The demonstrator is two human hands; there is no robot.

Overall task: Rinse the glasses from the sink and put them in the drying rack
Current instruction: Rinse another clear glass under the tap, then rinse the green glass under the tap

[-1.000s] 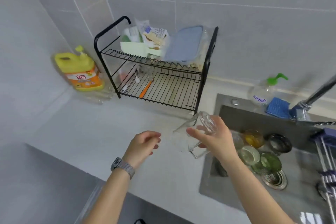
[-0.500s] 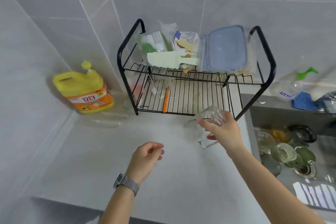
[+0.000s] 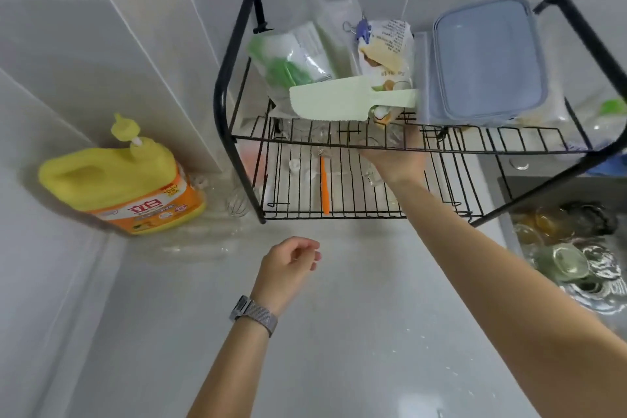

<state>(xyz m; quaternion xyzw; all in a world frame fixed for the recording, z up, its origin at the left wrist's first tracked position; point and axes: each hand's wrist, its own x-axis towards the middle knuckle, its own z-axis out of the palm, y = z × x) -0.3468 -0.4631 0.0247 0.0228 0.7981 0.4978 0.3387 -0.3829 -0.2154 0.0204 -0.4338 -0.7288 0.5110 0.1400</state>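
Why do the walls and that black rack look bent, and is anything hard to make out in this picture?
Head view: the wide-angle lens bows the tile lines and the drying rack; soft, even light, faint shadows; the right hand reaches under the upper shelf, its clear glass nearly lost against the wires; the glasses in the sink blur with glare.

A yellow detergent jug [image 3: 118,176] stands in the tiled corner on the counter [image 3: 339,332], beside a whisk [image 3: 237,205]. Higher up lie a green spatula [image 3: 339,102], food bags [image 3: 383,54] and a blue-lidded box [image 3: 488,58]
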